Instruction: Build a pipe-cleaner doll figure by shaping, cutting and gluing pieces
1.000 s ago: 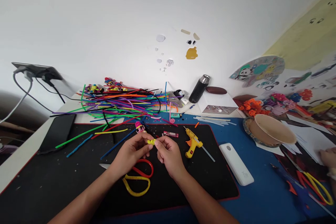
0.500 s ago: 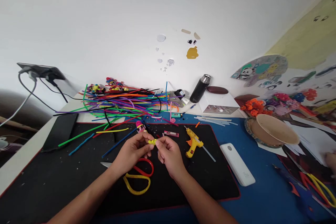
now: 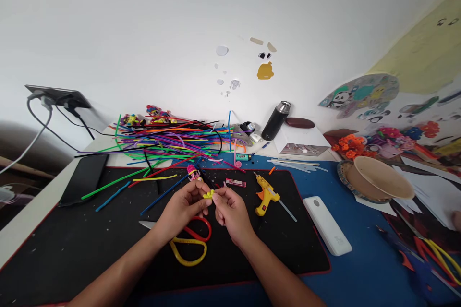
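Between both hands, above the black mat [image 3: 118,244], is a small yellow piece of bent pipe cleaner [image 3: 208,194]. My left hand [image 3: 185,205] pinches its left end between thumb and fingers. My right hand [image 3: 232,212] grips the right end with thumb and forefinger. Under my left wrist lie scissors [image 3: 189,264] with one red and one yellow handle loop, part of them hidden. Just beyond the fingers sits a small pink-topped figure [image 3: 193,172]. To the right of my right hand rests a yellow glue gun [image 3: 265,196] with a clear stick in its back.
Behind the mat is a heap of coloured pipe cleaners [image 3: 169,139]. A black flask [image 3: 276,121] leans near a white box [image 3: 302,143]. Along the right stand a white power bank [image 3: 327,225] and a bowl [image 3: 383,177]. A second pair of scissors [image 3: 437,254] lies far right, near another person's hand [image 3: 457,220].
The yellow piece has turned slightly between my fingertips. Both hands stay in nearly the same place, and the view has shifted a little.
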